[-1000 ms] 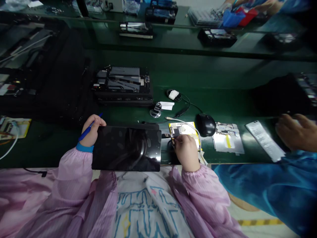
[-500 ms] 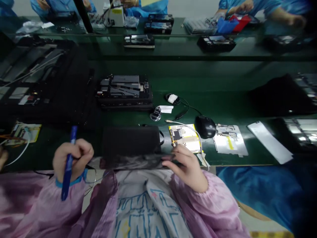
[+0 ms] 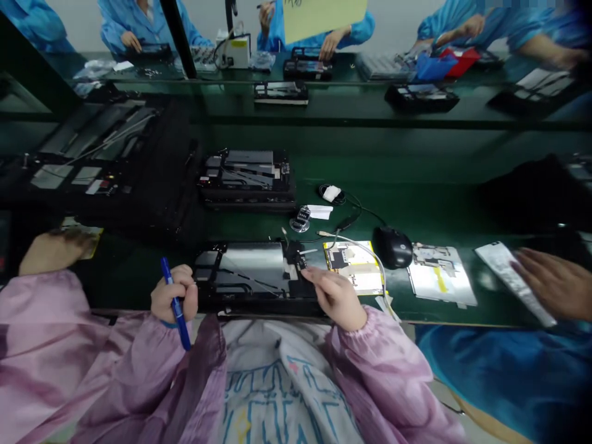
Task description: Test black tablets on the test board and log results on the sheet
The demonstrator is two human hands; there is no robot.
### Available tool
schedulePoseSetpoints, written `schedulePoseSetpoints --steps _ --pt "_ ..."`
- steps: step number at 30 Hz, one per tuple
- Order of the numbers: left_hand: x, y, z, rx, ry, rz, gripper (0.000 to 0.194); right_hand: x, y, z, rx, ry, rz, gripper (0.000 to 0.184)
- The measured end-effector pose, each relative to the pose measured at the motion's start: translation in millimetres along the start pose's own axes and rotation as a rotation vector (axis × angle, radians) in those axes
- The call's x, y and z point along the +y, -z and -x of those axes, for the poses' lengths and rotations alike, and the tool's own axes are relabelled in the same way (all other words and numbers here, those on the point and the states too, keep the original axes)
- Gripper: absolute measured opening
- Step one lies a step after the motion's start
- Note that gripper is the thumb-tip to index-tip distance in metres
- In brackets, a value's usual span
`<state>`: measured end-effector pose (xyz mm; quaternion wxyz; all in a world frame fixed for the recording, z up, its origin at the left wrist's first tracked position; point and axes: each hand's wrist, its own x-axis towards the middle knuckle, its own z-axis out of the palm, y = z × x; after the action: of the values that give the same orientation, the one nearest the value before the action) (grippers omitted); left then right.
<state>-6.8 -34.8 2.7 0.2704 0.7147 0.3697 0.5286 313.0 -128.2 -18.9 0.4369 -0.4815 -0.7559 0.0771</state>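
Observation:
My left hand (image 3: 174, 299) is closed round a blue marker pen (image 3: 177, 308), which slants down past the wrist. In front of me an opened tablet housing (image 3: 252, 262) lies inner side up, with silver plates, black strips and small parts. My right hand (image 3: 337, 296) is closed at its right end, thumb and fingertips on the edge beside small connector parts. Just right of that hand lies a silver battery plate with yellow edges (image 3: 365, 280), a white cable (image 3: 382, 271) curving across it.
Stacked tablet housings (image 3: 250, 179) stand behind, and a larger stack (image 3: 115, 166) is at left. A black mouse (image 3: 393, 246), a silver plate (image 3: 441, 277) and a small round stand (image 3: 300, 221) lie nearby. Co-workers' hands (image 3: 55, 253) are left and right; a white strip (image 3: 513, 280) lies at right.
The black panel, tilted up at the table edge and blurred before, has gone down flat, and its inner parts show. My left hand has moved right with the marker pen. A co-worker's hand appears at right.

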Motion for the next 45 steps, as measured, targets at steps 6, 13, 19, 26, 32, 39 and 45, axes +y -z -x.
schedulePoseSetpoints --steps 6,13,19,26,32,39,45 --pt "1.0 3.3 15.3 -0.044 -0.171 -0.185 0.028 -13.9 -10.9 23.6 -0.044 -0.189 0.056 0.028" --pt "4.2 4.4 22.2 -0.054 -0.007 -0.182 0.018 -30.3 -36.6 10.9 -0.021 -0.421 0.36 0.039" --pt "15.1 4.9 33.4 -0.08 0.135 0.055 0.04 -35.2 -18.6 8.9 -0.126 -0.55 0.571 0.036" --pt "26.1 -17.6 26.9 0.037 0.344 0.422 0.057 -35.2 -17.5 14.8 -0.266 -0.633 0.538 0.041" --pt "36.5 -26.7 19.0 0.037 0.418 0.573 0.053 -19.8 4.2 -14.2 -0.321 -0.57 -0.043 0.04" --pt "42.5 -30.0 21.4 0.005 0.444 0.561 0.045 -31.0 -18.3 -49.1 -0.491 -0.287 -0.023 0.028" --pt "54.4 -36.5 19.9 -0.162 0.536 0.565 0.023 -41.2 -32.5 -42.9 -0.37 -0.236 -0.074 0.019"
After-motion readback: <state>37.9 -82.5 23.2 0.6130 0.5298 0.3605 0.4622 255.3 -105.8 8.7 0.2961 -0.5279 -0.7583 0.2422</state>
